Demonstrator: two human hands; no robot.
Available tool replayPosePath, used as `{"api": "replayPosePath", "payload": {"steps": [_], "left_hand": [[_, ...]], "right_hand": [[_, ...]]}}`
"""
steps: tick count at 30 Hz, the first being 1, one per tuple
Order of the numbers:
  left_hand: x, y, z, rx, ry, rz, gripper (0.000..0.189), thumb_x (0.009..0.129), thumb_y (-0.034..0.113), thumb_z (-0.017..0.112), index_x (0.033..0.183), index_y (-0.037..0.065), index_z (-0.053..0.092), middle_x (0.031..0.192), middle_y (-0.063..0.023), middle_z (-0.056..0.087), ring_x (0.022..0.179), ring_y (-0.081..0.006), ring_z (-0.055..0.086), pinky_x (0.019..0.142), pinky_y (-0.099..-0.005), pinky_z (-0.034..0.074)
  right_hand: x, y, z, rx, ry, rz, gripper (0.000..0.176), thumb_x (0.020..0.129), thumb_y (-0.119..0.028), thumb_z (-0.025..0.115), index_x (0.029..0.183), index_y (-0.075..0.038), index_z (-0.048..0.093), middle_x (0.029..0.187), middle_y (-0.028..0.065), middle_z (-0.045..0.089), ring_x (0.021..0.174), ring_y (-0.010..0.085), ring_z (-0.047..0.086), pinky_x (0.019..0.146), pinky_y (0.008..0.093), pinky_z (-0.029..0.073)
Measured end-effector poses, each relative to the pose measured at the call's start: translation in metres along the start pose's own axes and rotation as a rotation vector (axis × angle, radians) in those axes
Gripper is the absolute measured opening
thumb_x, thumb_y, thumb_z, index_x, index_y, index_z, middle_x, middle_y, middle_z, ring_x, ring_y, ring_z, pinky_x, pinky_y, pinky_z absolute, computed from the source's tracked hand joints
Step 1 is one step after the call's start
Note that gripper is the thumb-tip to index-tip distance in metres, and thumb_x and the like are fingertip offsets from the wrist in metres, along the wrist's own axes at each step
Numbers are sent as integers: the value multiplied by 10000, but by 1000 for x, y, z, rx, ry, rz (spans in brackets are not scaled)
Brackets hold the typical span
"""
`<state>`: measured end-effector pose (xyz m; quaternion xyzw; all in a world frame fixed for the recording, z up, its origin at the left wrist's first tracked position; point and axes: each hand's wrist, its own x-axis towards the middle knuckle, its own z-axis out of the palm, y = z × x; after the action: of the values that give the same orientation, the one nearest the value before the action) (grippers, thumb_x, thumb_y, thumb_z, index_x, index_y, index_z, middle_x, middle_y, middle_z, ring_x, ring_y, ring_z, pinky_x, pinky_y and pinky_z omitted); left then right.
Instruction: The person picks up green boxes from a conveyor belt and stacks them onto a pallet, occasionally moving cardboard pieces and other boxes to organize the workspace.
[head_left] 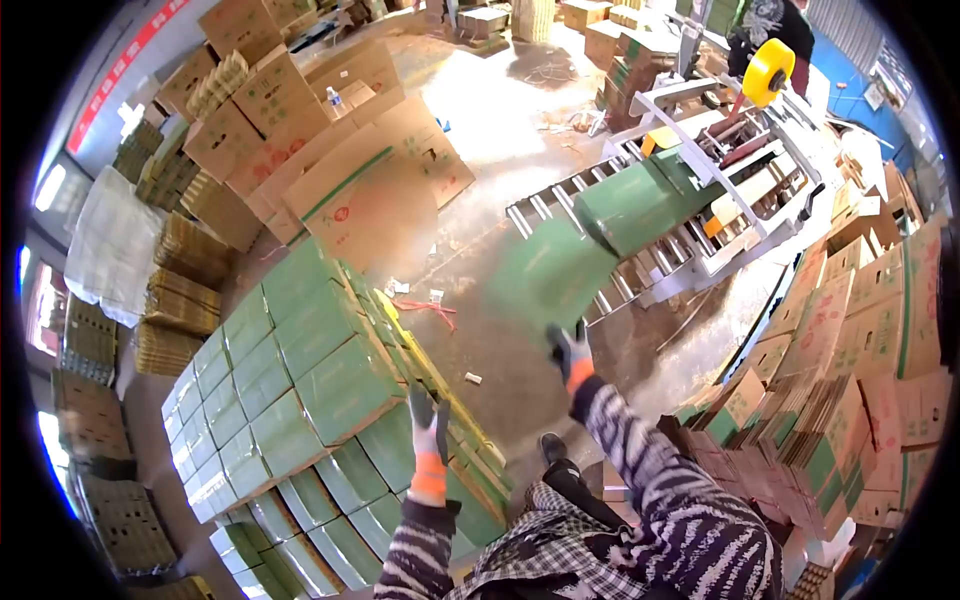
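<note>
My left hand [428, 440], in a grey and orange glove, is raised at the right edge of a big stack of green boxes [290, 410], its fingers stretched out. My right hand [572, 358], gloved the same way, reaches forward just below a green box [555, 272] at the near end of the roller conveyor. Its fingers are apart, near that box's lower edge; whether they touch it cannot be made out. Farther up the rollers lies another green box [635, 208], against the first one.
A taping machine [735, 165] with a yellow tape roll [768, 72] stands over the conveyor, a person [775, 35] behind it. Flattened cartons [800, 440] are piled at right. Large brown cartons [375, 195] stand at upper left. Red straps [428, 308] lie on the floor.
</note>
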<state>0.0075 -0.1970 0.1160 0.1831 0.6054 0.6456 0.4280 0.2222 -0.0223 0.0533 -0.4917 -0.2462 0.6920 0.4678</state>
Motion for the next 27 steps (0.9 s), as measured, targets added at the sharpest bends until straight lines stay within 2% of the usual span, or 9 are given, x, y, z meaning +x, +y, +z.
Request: {"api": "replayPosePath", "payload": {"steps": [3, 5, 7, 11, 13, 15, 17, 19, 27], "left_hand": [[16, -5, 23, 57, -117, -183, 692, 863, 101, 608, 1434, 74, 217, 1339, -82, 423, 1191, -184, 433, 951, -317, 407], [-3, -19, 21, 111, -245, -598, 722, 846, 160, 644, 1426, 73, 223, 1221, -84, 518, 1076, -186, 530, 863, -327, 472], [-40, -23, 13, -41, -167, -558, 699, 842, 155, 647, 1414, 69, 253, 1183, -81, 538, 1028, -191, 557, 827, -336, 492], [-116, -72, -55, -200, -55, -419, 496, 858, 109, 597, 1312, 13, 422, 1255, -106, 517, 1145, -196, 499, 965, -330, 391], [-154, -57, -62, -245, 120, -388, 399, 907, 86, 504, 1287, -22, 456, 1317, -99, 486, 1226, -189, 442, 1046, -307, 311], [-195, -32, -77, 657, -71, 182, 423, 918, 176, 523, 1286, -24, 461, 1299, -84, 506, 1218, -169, 449, 1030, -305, 326], [-217, -48, -101, -105, 215, -258, 418, 909, 199, 550, 1267, -3, 477, 1260, -87, 534, 1156, -169, 501, 988, -314, 378], [-238, -50, -117, -624, 461, -419, 424, 890, 197, 588, 1259, 21, 473, 1208, -91, 566, 1088, -177, 554, 939, -327, 434], [-301, -6, -174, -772, 759, -162, 680, 810, 176, 681, 1358, 224, 281, 1180, -84, 525, 1006, -232, 564, 801, -457, 511]], "right_hand": [[-83, -16, -60, -163, -314, 324, 733, 815, -136, 669, 1430, -143, 272, 1123, 74, 603, 920, 139, 606, 682, 251, 496], [-90, -35, -67, -253, -434, 338, 741, 804, -127, 679, 1429, -142, 281, 1176, 106, 582, 997, 175, 592, 791, 303, 504], [-62, -43, -84, -682, -856, 248, 724, 804, -122, 675, 1422, -118, 297, 1180, 113, 577, 1029, 195, 580, 858, 348, 491], [145, 26, -154, -61, -381, 328, 198, 921, -137, 477, 1045, -75, 617, 930, 50, 614, 846, 158, 600, 766, 312, 499], [135, -30, -78, -120, 21, 374, 389, 854, -458, 579, 994, -98, 625, 851, 26, 604, 705, 159, 503, 711, 334, 468], [230, 16, -107, 358, -228, 556, 336, 934, -335, 496, 1143, -81, 566, 1015, 64, 609, 866, 179, 560, 789, 337, 485], [212, 21, -64, 232, -300, 100, 386, 891, -373, 560, 1156, -93, 571, 1069, 27, 612, 952, 201, 565, 819, 357, 476], [194, 13, -42, 183, -222, 127, 376, 892, -362, 551, 1179, -121, 566, 1084, 31, 606, 967, 213, 561, 813, 385, 472], [3, 19, 0, -241, -321, 257, 459, 808, -143, 644, 1242, -66, 516, 1100, 64, 591, 958, 203, 573, 821, 331, 475]]}}
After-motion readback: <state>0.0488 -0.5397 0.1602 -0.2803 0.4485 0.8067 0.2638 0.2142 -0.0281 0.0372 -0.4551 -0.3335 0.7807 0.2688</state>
